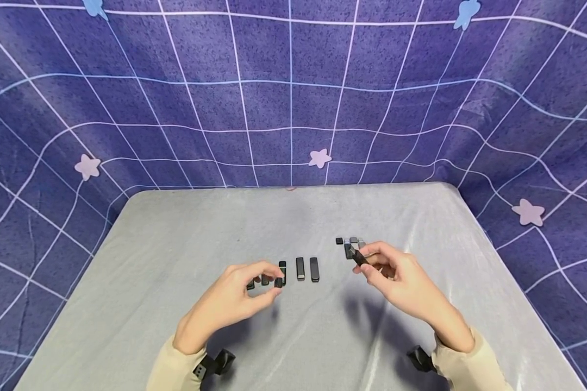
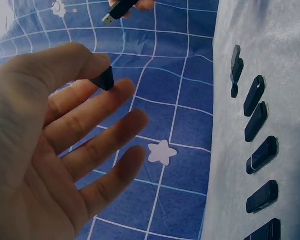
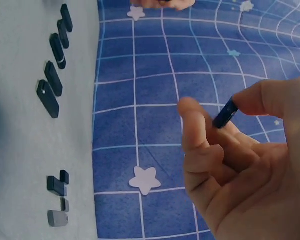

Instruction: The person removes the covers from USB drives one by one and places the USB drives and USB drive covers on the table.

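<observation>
My left hand [image 1: 227, 290] pinches a small black cap [image 2: 106, 80] between thumb and index finger, the other fingers spread apart. In my right hand [image 1: 401, 277] a black USB stick [image 1: 358, 257] is held by the thumb and fingers, its bare metal plug pointing up and left. Both hands are raised above the table, with the cap and the stick well apart. Below and beside the left hand, several dark USB sticks stand in a row, among them a black one [image 1: 300, 268] and a dark grey one [image 1: 314, 269]. The left hand partly hides that row.
Just beyond the right hand lie a small black cap [image 1: 339, 240], a dark USB stick [image 1: 349, 251] with its plug bare, a grey cap [image 1: 354, 239] and a grey stick [image 3: 58, 218]. A grey cloth covers the table [image 1: 200, 222]. Behind it hangs a blue-purple curtain [image 1: 318, 103].
</observation>
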`<move>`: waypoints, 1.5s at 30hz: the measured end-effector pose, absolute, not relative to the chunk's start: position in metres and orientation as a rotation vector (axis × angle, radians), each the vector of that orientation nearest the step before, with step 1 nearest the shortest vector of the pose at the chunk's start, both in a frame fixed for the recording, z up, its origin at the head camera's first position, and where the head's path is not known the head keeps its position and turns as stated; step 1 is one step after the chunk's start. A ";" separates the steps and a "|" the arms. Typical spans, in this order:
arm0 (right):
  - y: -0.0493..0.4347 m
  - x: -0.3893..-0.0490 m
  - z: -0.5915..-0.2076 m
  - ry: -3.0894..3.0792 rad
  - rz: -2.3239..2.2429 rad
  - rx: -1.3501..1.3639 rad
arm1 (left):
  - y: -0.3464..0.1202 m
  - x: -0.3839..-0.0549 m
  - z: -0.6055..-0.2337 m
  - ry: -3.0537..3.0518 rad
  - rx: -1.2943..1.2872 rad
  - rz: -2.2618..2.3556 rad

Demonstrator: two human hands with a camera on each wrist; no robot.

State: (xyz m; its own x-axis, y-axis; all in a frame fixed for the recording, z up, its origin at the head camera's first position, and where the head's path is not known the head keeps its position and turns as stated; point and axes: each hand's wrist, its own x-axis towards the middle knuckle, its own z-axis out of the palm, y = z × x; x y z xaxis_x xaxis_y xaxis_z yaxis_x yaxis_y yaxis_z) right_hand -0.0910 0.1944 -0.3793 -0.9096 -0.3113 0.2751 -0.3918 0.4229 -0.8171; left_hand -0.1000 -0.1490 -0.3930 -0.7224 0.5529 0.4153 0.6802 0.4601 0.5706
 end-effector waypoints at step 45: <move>0.159 -0.098 -0.383 -2.515 1.372 0.246 | -0.125 -0.114 -0.385 -2.448 -0.988 -0.936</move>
State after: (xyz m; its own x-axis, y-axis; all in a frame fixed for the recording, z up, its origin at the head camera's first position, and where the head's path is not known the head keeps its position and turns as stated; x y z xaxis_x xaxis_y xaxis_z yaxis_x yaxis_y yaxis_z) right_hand -0.0977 0.1589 -0.3829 -0.9506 -0.0215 0.3097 -0.2721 0.5382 -0.7977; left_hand -0.1141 -0.1252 -0.3848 -0.7007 0.4872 0.5212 0.7106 0.5415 0.4492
